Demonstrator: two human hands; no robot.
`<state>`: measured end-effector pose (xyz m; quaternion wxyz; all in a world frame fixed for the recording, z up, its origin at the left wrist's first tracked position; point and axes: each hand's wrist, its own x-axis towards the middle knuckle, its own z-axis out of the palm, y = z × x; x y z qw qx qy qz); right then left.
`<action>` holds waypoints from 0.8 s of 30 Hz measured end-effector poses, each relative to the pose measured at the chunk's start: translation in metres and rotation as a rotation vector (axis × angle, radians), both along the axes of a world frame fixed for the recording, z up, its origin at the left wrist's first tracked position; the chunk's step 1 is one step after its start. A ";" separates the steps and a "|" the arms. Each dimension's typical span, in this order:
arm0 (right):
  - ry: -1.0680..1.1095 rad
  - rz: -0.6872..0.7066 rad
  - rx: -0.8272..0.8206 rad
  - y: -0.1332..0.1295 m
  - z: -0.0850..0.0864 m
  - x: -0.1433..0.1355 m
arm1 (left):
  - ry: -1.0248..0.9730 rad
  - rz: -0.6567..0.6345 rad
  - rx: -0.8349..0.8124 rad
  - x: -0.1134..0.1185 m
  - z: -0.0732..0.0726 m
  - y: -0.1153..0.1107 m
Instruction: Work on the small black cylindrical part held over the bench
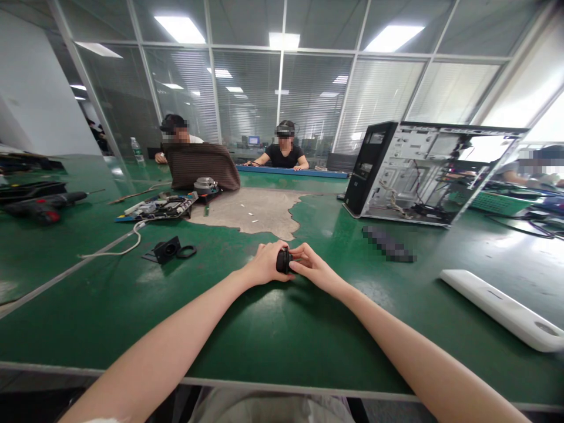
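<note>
Just above the green table, my left hand [268, 262] is closed around a small black round part [282, 262] that looks like a lens or cap. The fingertips of my right hand [312, 265] pinch the same part from its right side. Its exact kind is too small to make out. To the left on the tabletop lie a black square bracket-like piece [166, 249] with a round opening and a separate black ring [187, 252].
An opened computer case [396, 176] stands at right, with a pixelated dark object [388, 244] and a long white plastic piece [502, 308] nearer. At left are a circuit board assembly [158, 207], a cable [110, 252] and a power drill [46, 207]. People sit across the table.
</note>
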<state>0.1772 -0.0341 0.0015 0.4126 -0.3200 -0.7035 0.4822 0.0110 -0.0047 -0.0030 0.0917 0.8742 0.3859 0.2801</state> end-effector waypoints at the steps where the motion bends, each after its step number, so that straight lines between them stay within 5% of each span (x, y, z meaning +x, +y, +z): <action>1: -0.004 -0.027 0.006 0.000 0.000 -0.001 | 0.000 0.001 -0.005 0.000 0.000 0.000; 8: -0.045 -0.102 -0.018 0.006 -0.005 -0.004 | -0.017 -0.001 -0.036 0.000 0.003 0.000; 15: -0.015 0.003 -0.017 -0.001 0.000 -0.001 | -0.016 -0.006 -0.032 0.000 0.001 0.001; 24: -0.063 -0.151 0.008 0.005 -0.007 -0.006 | -0.022 -0.005 -0.041 0.000 0.001 0.002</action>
